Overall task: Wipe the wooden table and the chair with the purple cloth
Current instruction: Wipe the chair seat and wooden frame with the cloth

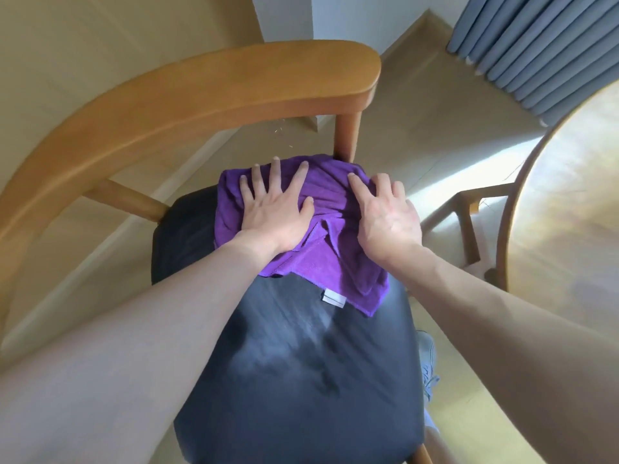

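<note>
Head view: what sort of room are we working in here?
Probably a home or hotel-style sitting or dining corner: a wooden armchair with a dark padded seat, a round wooden table beside it, and blue-grey curtains reaching the floor.

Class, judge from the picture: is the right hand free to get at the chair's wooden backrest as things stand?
Probably yes. The right hand presses flat on the cloth at the back of the seat, and the backrest curves just beyond it, with nothing showing between them.

Left hand [273, 212] lies flat, fingers straight and spread. Right hand [390, 219] lies palm-down, fingers extended. Both forearms reach forward.
</note>
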